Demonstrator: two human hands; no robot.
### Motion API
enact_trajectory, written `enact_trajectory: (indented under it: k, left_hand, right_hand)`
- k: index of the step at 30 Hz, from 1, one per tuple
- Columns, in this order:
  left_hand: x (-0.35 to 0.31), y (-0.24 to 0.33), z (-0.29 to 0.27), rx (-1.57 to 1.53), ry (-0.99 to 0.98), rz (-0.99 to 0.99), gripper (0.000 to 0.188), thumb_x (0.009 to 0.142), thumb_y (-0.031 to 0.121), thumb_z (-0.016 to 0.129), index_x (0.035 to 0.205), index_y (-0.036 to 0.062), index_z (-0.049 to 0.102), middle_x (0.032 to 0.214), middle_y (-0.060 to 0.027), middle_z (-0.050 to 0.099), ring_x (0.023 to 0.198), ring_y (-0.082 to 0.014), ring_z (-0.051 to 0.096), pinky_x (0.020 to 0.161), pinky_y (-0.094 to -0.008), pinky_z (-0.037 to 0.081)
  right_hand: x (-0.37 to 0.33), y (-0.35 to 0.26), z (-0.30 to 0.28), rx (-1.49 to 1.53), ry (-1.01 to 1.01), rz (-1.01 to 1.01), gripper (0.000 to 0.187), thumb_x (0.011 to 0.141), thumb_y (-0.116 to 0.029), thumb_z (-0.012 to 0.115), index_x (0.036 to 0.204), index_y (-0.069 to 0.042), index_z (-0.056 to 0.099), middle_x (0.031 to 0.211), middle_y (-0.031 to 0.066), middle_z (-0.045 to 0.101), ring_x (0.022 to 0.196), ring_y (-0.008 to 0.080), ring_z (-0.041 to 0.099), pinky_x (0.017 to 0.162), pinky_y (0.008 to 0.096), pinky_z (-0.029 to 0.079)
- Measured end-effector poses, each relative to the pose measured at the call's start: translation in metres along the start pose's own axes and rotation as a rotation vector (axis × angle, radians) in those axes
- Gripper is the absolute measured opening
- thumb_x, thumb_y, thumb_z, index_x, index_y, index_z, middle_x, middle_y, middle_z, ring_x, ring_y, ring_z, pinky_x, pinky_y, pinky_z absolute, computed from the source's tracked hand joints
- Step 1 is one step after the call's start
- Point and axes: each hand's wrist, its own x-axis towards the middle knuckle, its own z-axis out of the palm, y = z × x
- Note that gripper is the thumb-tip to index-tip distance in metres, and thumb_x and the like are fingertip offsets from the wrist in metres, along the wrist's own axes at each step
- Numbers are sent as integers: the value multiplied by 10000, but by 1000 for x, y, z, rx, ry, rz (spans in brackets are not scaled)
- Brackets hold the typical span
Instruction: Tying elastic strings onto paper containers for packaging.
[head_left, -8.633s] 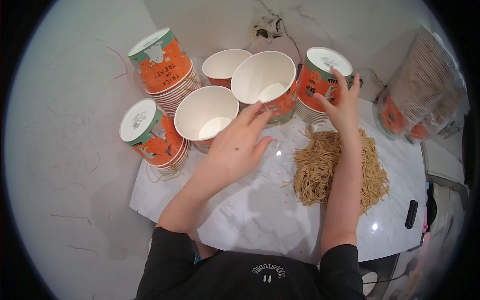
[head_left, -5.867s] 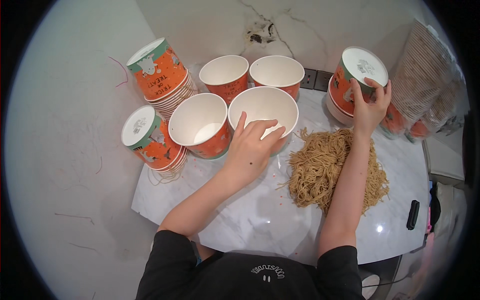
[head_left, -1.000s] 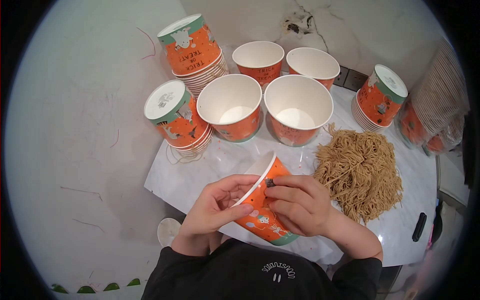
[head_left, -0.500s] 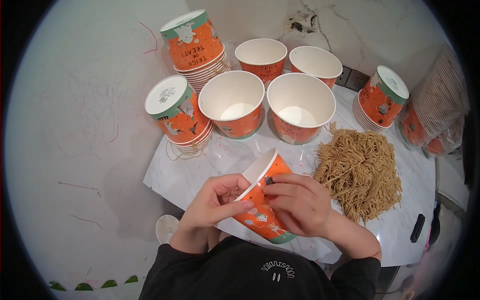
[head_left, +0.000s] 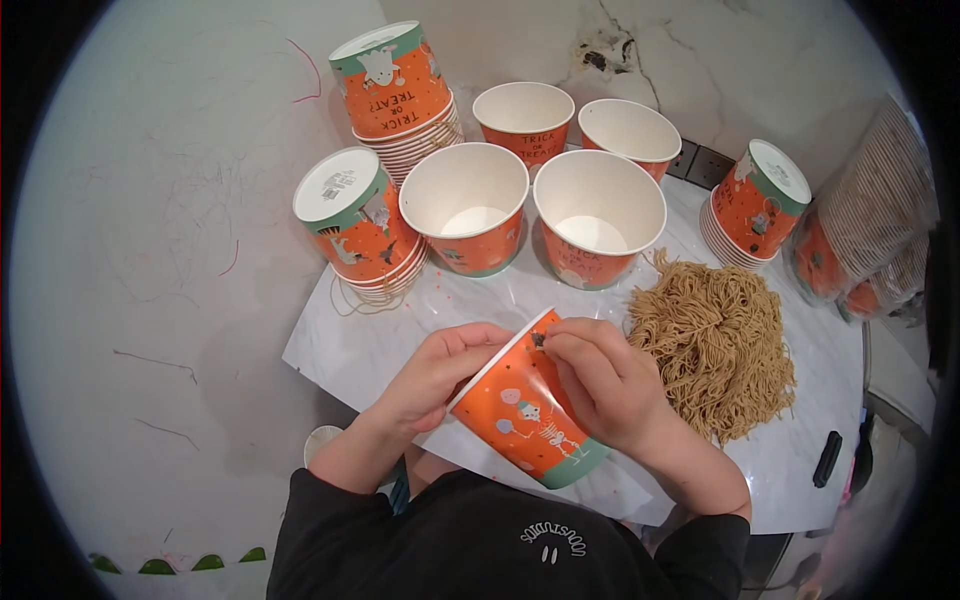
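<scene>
An orange paper bucket (head_left: 525, 410) with a green base band and a skeleton print is tilted at the table's near edge, its white rim turned to the upper left. My left hand (head_left: 440, 370) grips it at the rim, the fingers reaching into the opening, where their tips are hidden. Against the outer wall just below the rim, my right hand (head_left: 610, 385) is closed in a pinch beside a small dark printed figure. Whatever lies between those fingertips is too small to make out. Right of this hand lies a heap of tan cords (head_left: 715, 350).
Two open buckets (head_left: 465, 205) (head_left: 600, 215) stand ahead, with two more (head_left: 524, 108) (head_left: 630, 132) behind. Upturned stacks (head_left: 360, 225) (head_left: 395, 90) rise at the left, another (head_left: 755, 205) at the right. Plastic-wrapped buckets (head_left: 870, 220) flank the table (head_left: 370, 350); a black object (head_left: 827, 459) lies right.
The bucket has turned, showing more of its printed side. My left hand has moved up and further into the opening, its thumb off the outer wall. My right hand still pinches near the rim.
</scene>
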Motion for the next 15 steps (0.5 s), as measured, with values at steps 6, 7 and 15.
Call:
enact_trajectory:
  k: [6, 7, 15]
  left_hand:
    - [2, -6, -9, -38, -173, -50, 317, 1040, 104, 562, 1322, -39, 558, 1166, -113, 707, 1013, -123, 710, 871, -267, 591]
    - [2, -5, -2, -43, -158, -50, 317, 1040, 98, 562, 1324, -42, 555, 1170, -115, 705, 1023, -130, 712, 873, -266, 593]
    - [4, -8, 6, -111, -224, -62, 332, 1035, 63, 557, 1341, -65, 539, 1215, -149, 697, 1063, -166, 713, 950, -295, 575]
  right_hand:
    - [7, -5, -16, -9, -151, 1, 328, 860, -76, 659, 1177, 2, 616, 1200, 134, 608, 958, 284, 697, 698, 348, 593]
    - [9, -7, -19, -9, -153, 2, 328, 860, -76, 659, 1177, 2, 616, 1200, 134, 608, 958, 284, 697, 698, 348, 593]
    - [10, -16, -30, -39, -261, 61, 311, 893, -67, 629, 1193, 13, 606, 1214, 159, 594, 982, 306, 689, 687, 375, 602]
